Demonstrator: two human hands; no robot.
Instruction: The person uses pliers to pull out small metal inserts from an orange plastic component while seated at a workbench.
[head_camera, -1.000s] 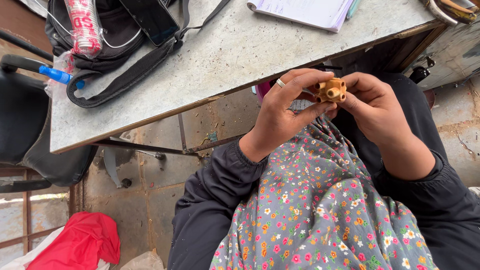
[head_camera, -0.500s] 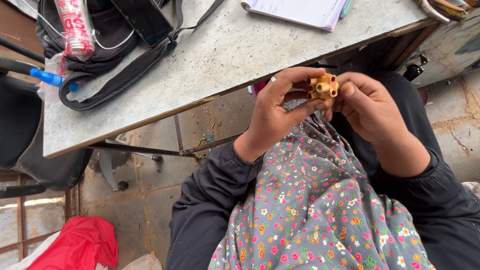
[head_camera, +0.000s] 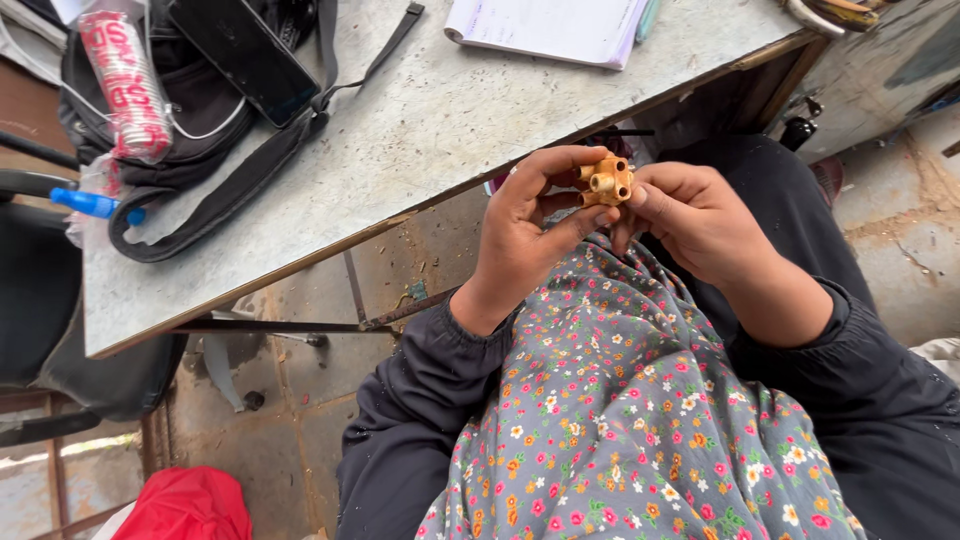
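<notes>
Brass fitting (head_camera: 605, 181) with short stubby tubes, pinched between both hands. Left hand (head_camera: 530, 228) curled around its near side, thumb and fingertips closed on it; right hand (head_camera: 700, 222) pressed against its other side, thumb on top. Below the hands, grey floral cloth (head_camera: 620, 420). Just beyond them, grey table (head_camera: 450, 110) edge; farther left, black bag (head_camera: 200, 100); beyond, notebook (head_camera: 550, 25).

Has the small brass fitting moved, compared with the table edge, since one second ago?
No real move. The brass fitting, held by the left hand and right hand, stays just below the table edge; the slight shift in the picture looks like camera motion.
</notes>
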